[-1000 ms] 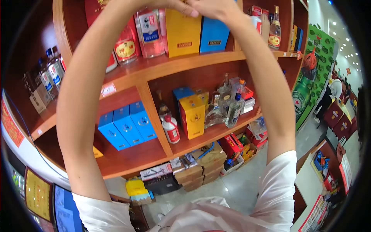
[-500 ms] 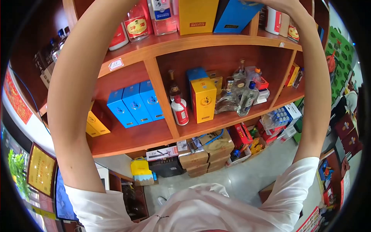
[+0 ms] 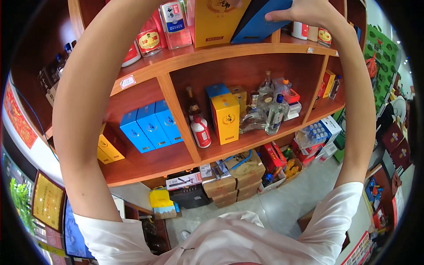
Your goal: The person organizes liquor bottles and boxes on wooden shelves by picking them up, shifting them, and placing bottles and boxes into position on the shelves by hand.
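At the top edge, my right hand [image 3: 305,12] is at the upper right side of a tall blue box [image 3: 261,22], its thumb pressed against the box. The other fingers are mostly cut off by the frame. That box leans to the right on the upper shelf, beside an upright yellow box [image 3: 219,24]. My left forearm rises past the left of the shelf, and the left hand is beyond the frame. Left of the yellow box stand a clear bottle with a blue and white label [image 3: 174,24] and one with a yellow label [image 3: 149,39].
The wooden shelf [image 3: 247,51] has lower compartments with three blue boxes [image 3: 151,126], a yellow box [image 3: 226,117], a white bottle [image 3: 201,131] and several glass bottles. Cartons [image 3: 223,187] and a yellow bag [image 3: 160,198] sit on the floor below.
The view has tilted up, so more of the upper shelf shows. My right hand and its thumb have come into sight at the blue box, which leans a little more.
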{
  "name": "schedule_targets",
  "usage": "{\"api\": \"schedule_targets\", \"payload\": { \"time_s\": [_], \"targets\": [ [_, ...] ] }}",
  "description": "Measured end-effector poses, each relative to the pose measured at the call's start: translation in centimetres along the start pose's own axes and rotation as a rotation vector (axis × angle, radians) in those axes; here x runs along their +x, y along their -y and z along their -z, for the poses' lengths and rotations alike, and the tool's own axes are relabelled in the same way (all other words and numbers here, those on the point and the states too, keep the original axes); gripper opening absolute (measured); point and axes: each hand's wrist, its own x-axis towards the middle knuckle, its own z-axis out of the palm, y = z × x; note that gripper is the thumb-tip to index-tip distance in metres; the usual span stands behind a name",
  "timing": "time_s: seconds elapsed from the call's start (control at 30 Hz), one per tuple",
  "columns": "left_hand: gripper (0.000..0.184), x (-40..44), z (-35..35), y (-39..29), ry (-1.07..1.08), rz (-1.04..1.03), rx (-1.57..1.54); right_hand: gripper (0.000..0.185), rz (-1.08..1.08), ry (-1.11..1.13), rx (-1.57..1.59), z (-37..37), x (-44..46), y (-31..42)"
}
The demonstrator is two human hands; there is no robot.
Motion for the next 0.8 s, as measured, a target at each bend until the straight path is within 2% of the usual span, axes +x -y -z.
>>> {"api": "schedule_targets", "payload": {
  "time_s": [0.13, 0.23, 0.37, 0.4, 0.43, 0.47, 0.53, 0.6, 0.67, 0.7, 0.77, 0.8],
  "targets": [
    [0.112, -1.7, -0.1, -0.9, -0.071, -0.037, 0.023, 0.119, -0.051, 0.005, -0.078, 1.0, -1.2, 2.5],
    [0.106, -4.4, 0.1, -1.8, -0.131, -0.070, 0.002, 0.115, 0.005, -0.045, -0.177, 1.5, -2.8, 4.4],
    [0.101, -9.6, -0.6, -1.3, -0.382, -0.193, -0.027, 0.110, -0.039, -0.087, -0.284, 4.1, -5.0, 8.6],
    [0.101, -11.5, -0.1, -1.1, -0.392, -0.206, -0.076, 0.096, -0.002, -0.197, -0.249, 4.3, -5.9, 8.9],
    [0.101, -13.4, 0.4, -0.9, -0.401, -0.220, -0.125, 0.096, 0.000, -0.217, -0.230, 5.0, -7.2, 9.2],
    [0.092, -15.1, 1.0, -0.6, -0.412, -0.216, -0.166, 0.097, 0.003, -0.237, -0.210, 5.7, -8.5, 9.4],
    [0.074, -18.7, 2.3, -0.1, -0.434, -0.209, -0.247, 0.109, -0.017, -0.173, -0.154, 7.4, -10.9, 11.1],
    [0.057, -23.0, 1.7, -1.7, -0.447, -0.172, -0.415, 0.100, -0.122, -0.130, -0.087, 8.5, -13.3, 13.6],
    [0.059, -27.4, 0.1, -2.1, -0.465, -0.202, -0.414, 0.085, -0.154, -0.042, 0.048, 9.0, -15.2, 16.6],
    [0.060, -29.6, -0.7, -2.2, -0.464, -0.219, -0.387, 0.101, -0.140, 0.080, 0.103, 9.0, -17.3, 16.6],
    [0.062, -33.4, -2.5, -2.0, -0.409, -0.231, -0.358, 0.098, -0.035, 0.239, 0.257, 8.1, -17.8, 19.6],
    [0.064, -35.0, -3.3, -1.6, -0.290, -0.202, -0.425, 0.097, 0.042, 0.312, 0.342, 7.7, -17.4, 21.3]
  ]
}}
